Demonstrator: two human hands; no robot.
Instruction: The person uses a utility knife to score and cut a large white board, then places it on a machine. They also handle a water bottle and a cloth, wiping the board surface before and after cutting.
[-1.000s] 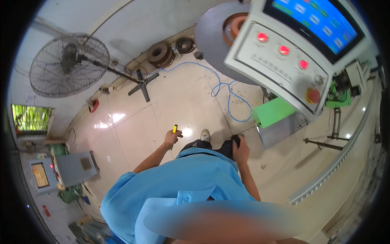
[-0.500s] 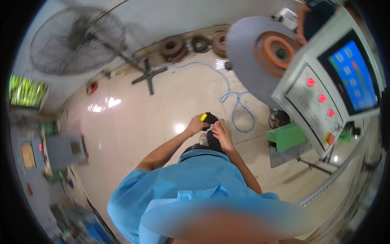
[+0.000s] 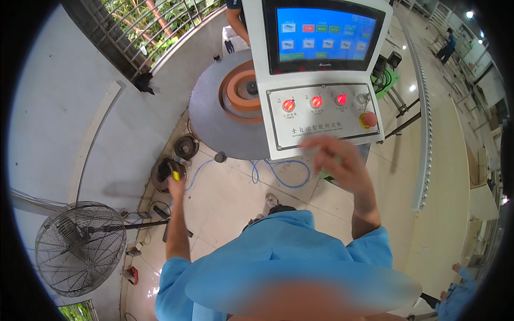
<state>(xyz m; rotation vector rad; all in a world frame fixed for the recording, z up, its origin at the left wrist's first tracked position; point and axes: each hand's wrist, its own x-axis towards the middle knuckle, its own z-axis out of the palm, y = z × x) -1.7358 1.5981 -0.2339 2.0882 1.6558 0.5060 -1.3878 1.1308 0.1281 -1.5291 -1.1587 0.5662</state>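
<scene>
My left hand [image 3: 176, 187], reached out to the left over the floor, is closed on a small yellow-and-black object [image 3: 176, 175]. Only its yellow part shows clearly; its dark part blends with the brown roll behind, and I cannot make out its kind. Raised just below the control panel [image 3: 281, 140], my right hand [image 3: 342, 163] is blurred by motion, fingers loosely apart and nothing seen in them. Whether it touches the panel is unclear. The panel carries a lit blue touchscreen [image 3: 321, 37], three red-lit knobs [image 3: 317, 102] and a red emergency stop button [image 3: 370, 120].
Behind the panel stands a round grey table [image 3: 206, 101] bearing an orange-brown coil [image 3: 238, 88]. Brown rolls [image 3: 186, 146] lie along the wall. A blue hose [image 3: 292, 185] loops over the floor. A large fan [image 3: 80, 249] stands at left. Another person's arm [image 3: 235, 24] shows beyond the table.
My view has turned right, bringing the panel to the front. My hands, formerly together at the yellow-and-black object, have parted: the left took it leftward, the right rose toward the panel.
</scene>
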